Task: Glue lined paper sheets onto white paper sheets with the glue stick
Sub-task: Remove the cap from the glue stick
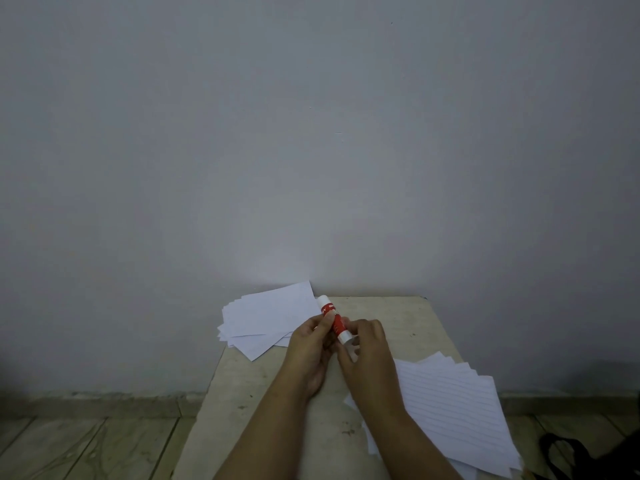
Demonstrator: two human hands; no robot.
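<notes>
A red and white glue stick is held between both hands above the middle of a small table. My left hand grips its red body. My right hand has its fingers curled round the white end nearest me. A loose stack of white paper sheets lies at the far left of the table. A fanned stack of lined paper sheets lies at the near right, partly under my right forearm.
The small beige table stands against a plain grey wall. Tiled floor shows to the left. A black object sits low at the right edge.
</notes>
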